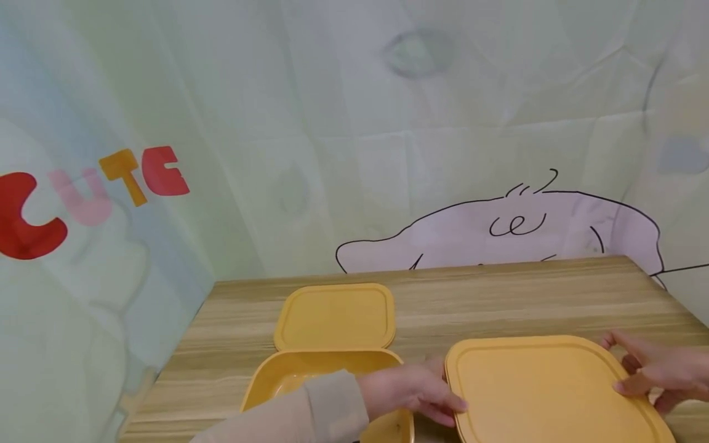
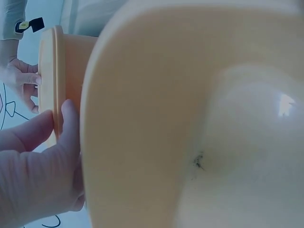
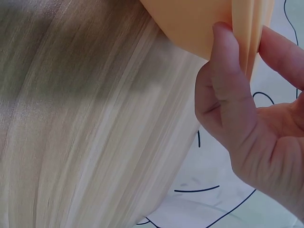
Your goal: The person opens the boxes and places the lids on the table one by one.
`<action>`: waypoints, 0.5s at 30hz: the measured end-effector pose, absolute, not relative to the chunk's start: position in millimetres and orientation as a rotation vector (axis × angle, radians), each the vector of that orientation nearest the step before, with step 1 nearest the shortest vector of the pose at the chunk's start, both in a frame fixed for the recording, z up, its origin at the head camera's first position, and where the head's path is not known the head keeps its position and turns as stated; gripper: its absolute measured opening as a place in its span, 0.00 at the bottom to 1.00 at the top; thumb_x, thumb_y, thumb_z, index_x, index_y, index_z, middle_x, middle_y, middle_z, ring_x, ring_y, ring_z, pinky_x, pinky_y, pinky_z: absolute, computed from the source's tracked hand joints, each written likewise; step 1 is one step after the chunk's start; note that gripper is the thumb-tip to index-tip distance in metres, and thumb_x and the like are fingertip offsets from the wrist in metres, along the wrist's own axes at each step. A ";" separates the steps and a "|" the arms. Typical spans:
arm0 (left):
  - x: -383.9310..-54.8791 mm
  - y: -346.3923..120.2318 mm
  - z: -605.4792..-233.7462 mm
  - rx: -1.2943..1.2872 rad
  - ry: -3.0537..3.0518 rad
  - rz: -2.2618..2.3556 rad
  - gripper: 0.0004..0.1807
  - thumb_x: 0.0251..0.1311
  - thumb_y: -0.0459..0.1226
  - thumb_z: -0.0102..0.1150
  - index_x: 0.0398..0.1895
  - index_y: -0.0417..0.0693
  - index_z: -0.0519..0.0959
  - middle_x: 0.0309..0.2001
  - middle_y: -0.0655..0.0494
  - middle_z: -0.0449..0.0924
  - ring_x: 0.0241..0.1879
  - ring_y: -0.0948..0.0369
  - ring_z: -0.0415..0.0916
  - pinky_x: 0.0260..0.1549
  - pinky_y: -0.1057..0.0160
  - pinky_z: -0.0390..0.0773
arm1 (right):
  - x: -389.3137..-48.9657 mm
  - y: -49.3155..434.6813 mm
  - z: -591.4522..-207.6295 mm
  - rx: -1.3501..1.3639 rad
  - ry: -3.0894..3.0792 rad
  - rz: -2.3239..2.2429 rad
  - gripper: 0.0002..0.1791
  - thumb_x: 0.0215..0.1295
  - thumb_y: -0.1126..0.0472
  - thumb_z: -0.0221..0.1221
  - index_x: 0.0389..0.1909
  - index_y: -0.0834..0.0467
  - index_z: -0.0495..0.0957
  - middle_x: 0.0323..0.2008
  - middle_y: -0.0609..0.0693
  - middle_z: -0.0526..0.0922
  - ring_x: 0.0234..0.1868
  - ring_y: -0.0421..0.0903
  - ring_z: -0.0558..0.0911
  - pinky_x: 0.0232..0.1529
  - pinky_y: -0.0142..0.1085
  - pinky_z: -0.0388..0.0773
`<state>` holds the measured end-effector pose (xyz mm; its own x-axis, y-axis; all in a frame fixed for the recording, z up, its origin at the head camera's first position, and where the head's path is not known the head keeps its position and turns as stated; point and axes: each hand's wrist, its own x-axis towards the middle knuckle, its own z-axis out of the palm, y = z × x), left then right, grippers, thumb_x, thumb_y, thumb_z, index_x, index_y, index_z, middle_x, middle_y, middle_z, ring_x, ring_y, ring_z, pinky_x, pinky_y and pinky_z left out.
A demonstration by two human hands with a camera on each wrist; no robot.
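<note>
A large yellow lid sits on a yellow box, whose side wall shows in the left wrist view. My left hand grips the lid's left edge, thumb on top and fingers at the rim beneath. On the opposite edge, my right hand pinches the rim between thumb and fingers; the right wrist view shows this pinch close up. Beside the left hand stands an open yellow box, partly hidden by the left forearm. A dark smudge marks its inside.
Behind the open box, a smaller yellow lid lies flat on the wood-grain table. A printed cloth backdrop with cartoon figures and coloured letters hangs behind the table and along its left side.
</note>
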<state>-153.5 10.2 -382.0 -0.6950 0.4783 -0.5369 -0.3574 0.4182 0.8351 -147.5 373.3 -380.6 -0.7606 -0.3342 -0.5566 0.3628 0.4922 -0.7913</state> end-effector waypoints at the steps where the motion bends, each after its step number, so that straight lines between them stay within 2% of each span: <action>1: -152.3 10.2 -382.4 0.103 1.903 1.373 0.14 0.53 0.20 0.58 0.35 0.44 0.69 0.23 0.54 0.76 0.20 0.63 0.72 0.34 0.59 0.81 | -146.8 374.2 -381.6 0.007 2.049 -1.318 0.31 0.59 0.67 0.60 0.52 0.64 0.48 0.31 0.58 0.68 0.31 0.55 0.80 0.29 0.50 0.80; 6: -147.5 10.8 -383.1 0.070 1.910 1.384 0.21 0.52 0.20 0.59 0.40 0.42 0.60 0.22 0.53 0.74 0.18 0.63 0.72 0.34 0.58 0.81 | -145.6 376.8 -385.5 0.006 2.039 -1.318 0.29 0.60 0.68 0.59 0.51 0.65 0.48 0.31 0.57 0.68 0.32 0.54 0.79 0.29 0.50 0.80; 9: -144.9 11.2 -383.1 0.057 1.927 1.380 0.22 0.51 0.20 0.60 0.40 0.41 0.58 0.21 0.52 0.74 0.17 0.63 0.72 0.32 0.59 0.81 | -145.4 376.9 -386.5 0.052 2.055 -1.279 0.30 0.59 0.67 0.61 0.50 0.64 0.49 0.31 0.57 0.68 0.31 0.54 0.79 0.29 0.48 0.80; 12: -143.1 10.8 -382.7 0.068 1.948 1.367 0.21 0.51 0.21 0.61 0.39 0.41 0.59 0.20 0.53 0.75 0.16 0.63 0.71 0.31 0.60 0.81 | -145.0 375.6 -386.3 0.086 2.071 -1.250 0.29 0.59 0.67 0.61 0.50 0.63 0.49 0.31 0.57 0.68 0.31 0.53 0.79 0.29 0.46 0.81; 15: -143.3 9.4 -380.7 0.090 1.946 1.340 0.15 0.53 0.22 0.61 0.35 0.40 0.65 0.19 0.54 0.73 0.15 0.65 0.69 0.31 0.61 0.81 | -143.7 372.6 -384.4 0.107 2.083 -1.243 0.28 0.59 0.68 0.60 0.49 0.64 0.50 0.31 0.57 0.68 0.30 0.53 0.79 0.29 0.45 0.81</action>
